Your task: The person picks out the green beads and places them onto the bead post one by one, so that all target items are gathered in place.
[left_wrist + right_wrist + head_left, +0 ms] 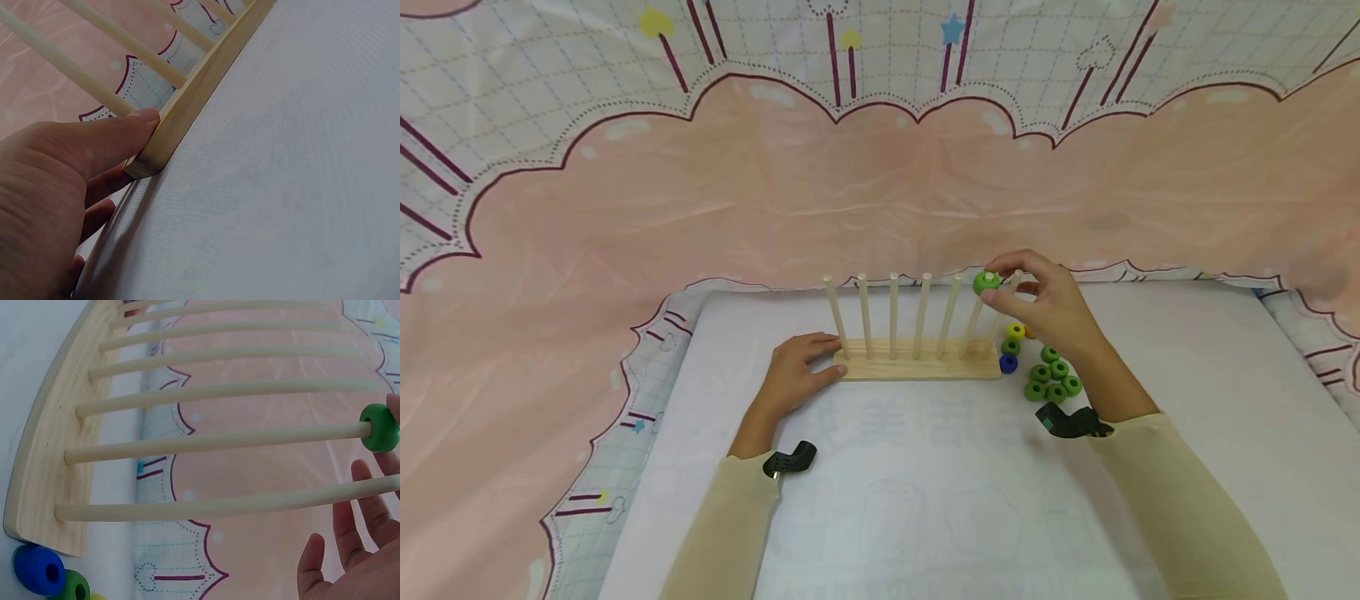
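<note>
A wooden peg rack [917, 369] with several upright pegs stands on the white tabletop. My left hand [796, 371] grips the left end of its base, the thumb [140, 119] along the top front edge and the other fingers behind. At the rack's other end, my right hand [1048, 304] pinches a green bead [986, 282] between thumb and fingers. This bead [379, 428] is on the tip of the second peg from the right, and the peg's end enters its hole. In the right wrist view, the remaining fingers spread around the rightmost peg [187, 511].
Several loose green beads [1056, 371] lie right of the rack, below my right forearm. Close to the base's right end are a blue bead [1008, 363], another green bead [1011, 347] and a yellow bead [1015, 331]. A patterned pink cloth [880, 192] hangs behind the table.
</note>
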`<action>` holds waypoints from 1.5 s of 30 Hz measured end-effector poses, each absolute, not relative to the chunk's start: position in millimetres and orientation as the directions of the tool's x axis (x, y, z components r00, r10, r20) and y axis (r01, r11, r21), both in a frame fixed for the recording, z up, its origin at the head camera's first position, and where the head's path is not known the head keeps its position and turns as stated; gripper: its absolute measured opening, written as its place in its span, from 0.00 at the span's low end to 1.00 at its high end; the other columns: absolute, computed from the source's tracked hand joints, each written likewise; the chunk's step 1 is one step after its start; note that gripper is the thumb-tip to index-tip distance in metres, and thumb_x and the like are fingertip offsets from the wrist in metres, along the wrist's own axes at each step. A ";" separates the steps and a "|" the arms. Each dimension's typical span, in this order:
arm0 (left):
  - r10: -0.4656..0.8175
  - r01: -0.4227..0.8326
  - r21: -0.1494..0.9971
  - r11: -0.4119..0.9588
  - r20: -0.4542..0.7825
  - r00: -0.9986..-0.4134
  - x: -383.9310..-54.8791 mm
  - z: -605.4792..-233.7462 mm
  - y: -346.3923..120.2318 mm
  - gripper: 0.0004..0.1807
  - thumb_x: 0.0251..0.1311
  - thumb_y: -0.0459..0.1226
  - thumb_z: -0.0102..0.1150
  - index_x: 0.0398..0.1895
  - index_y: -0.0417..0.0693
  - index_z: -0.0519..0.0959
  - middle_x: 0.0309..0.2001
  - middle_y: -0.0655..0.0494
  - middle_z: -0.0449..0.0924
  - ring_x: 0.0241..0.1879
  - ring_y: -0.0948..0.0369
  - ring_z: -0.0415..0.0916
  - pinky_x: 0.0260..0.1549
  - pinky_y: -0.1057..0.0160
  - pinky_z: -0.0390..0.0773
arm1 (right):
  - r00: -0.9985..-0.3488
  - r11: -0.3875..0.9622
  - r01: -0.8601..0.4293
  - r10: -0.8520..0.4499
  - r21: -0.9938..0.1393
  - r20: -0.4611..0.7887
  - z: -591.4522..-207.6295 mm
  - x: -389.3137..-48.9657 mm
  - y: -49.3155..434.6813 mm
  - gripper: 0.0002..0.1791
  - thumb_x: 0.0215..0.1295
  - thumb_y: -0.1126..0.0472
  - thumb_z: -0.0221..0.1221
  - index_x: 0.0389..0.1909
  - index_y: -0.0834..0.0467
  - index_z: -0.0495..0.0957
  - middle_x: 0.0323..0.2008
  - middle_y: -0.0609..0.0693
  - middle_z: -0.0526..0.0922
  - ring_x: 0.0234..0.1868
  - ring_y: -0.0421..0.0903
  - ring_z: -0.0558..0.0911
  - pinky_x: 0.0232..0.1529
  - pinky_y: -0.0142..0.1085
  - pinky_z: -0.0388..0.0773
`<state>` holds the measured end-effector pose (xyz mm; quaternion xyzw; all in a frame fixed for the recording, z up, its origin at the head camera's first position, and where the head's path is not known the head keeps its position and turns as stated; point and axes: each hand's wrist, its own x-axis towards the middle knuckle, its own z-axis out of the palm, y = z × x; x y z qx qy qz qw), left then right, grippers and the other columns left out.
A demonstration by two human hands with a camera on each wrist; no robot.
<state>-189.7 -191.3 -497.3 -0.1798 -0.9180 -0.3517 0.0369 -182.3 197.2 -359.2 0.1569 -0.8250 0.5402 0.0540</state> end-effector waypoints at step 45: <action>0.303 0.355 0.613 0.706 0.191 -0.934 -187.5 -494.6 -189.1 0.27 0.58 0.44 0.73 0.60 0.46 0.83 0.64 0.47 0.81 0.69 0.45 0.71 0.69 0.36 0.60 | -0.992 0.612 -0.116 -0.117 -0.782 0.055 -399.6 -171.3 275.0 0.18 0.69 0.49 0.65 0.55 0.52 0.81 0.47 0.47 0.84 0.48 0.39 0.78 0.51 0.25 0.75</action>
